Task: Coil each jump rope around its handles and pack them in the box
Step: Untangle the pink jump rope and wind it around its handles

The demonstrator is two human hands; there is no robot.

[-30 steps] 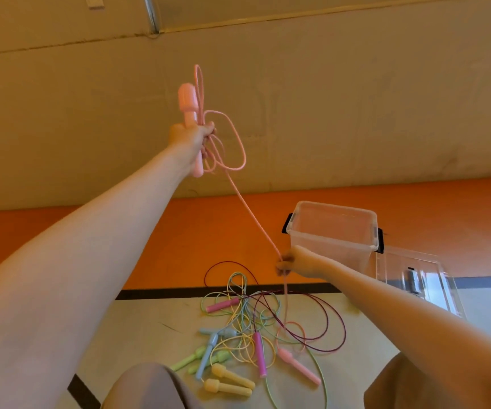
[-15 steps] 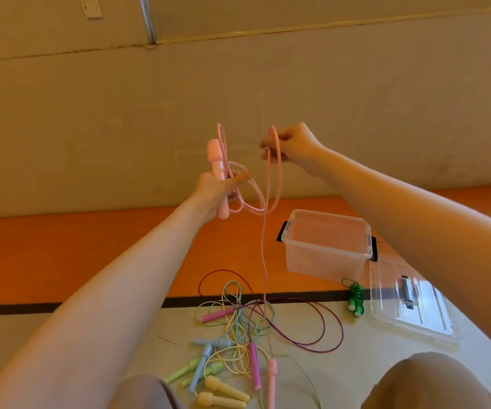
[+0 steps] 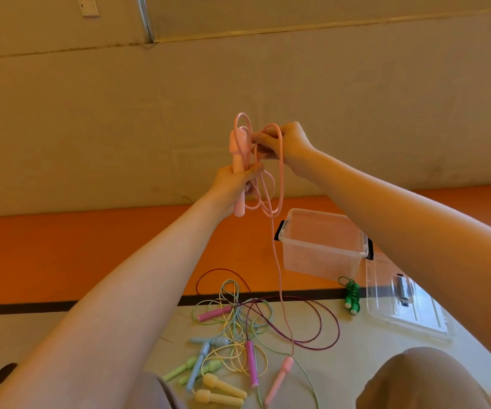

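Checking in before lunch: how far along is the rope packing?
Done: one green rope lies coiled, but beside the box, not in it. In hand: the left hand grips the pink rope's handle while the right hand loops cord. Left: the tangled ropes on the floor.

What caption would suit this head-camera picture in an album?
Left hand grips a pink handle while right hand loops its pink rope above tangled jump ropes.
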